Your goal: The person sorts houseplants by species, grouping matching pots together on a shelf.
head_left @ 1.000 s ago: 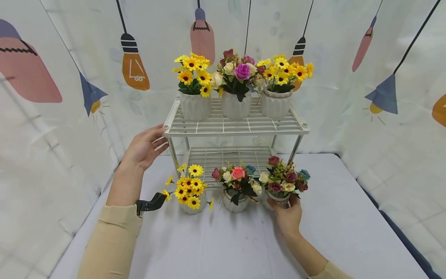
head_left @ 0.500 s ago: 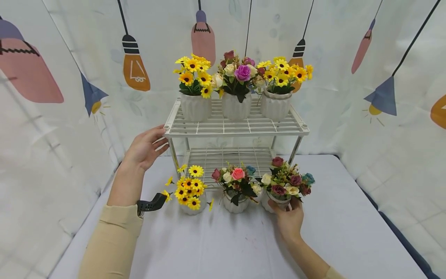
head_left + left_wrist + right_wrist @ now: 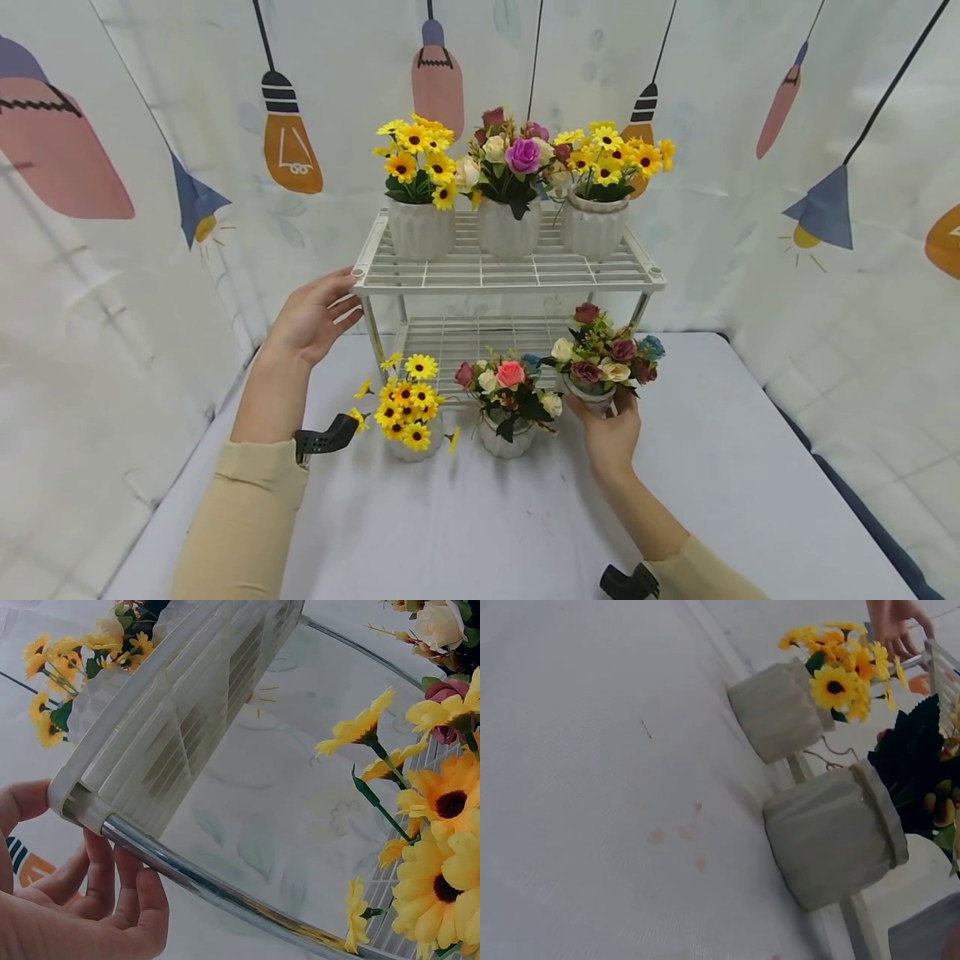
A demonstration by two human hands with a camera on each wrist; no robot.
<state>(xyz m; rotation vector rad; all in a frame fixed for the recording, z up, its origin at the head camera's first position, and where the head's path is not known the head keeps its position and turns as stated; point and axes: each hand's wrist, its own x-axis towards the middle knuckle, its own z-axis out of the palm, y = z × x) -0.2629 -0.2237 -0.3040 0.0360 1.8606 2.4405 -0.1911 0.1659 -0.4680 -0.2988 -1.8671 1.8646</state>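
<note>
My right hand (image 3: 613, 437) grips a white flowerpot (image 3: 588, 396) of burgundy, cream and teal artificial roses (image 3: 611, 354). The pot is raised off the table, in front of the lower shelf's right side. My left hand (image 3: 311, 321) holds the front left corner of the white two-tier wire rack (image 3: 510, 289); in the left wrist view, its fingers (image 3: 150, 907) curl beside the metal post (image 3: 202, 881). Before the rack stand a pot of yellow daisies (image 3: 408, 408) and a pot with a coral rose (image 3: 510, 433). In the right wrist view, the held pot is mostly out of frame.
On the rack's top tier stand three flowerpots: yellow daisies (image 3: 420, 229) at left, mixed roses (image 3: 510, 225) in the middle, yellow daisies (image 3: 595, 225) at right. A white cloth covers the table (image 3: 480, 533). Behind hangs a curtain (image 3: 697, 208) printed with lamps.
My right hand has lifted the pot of burgundy roses off the table, up and towards the rack, after tilting it slightly right. My left hand stays at the rack's corner.
</note>
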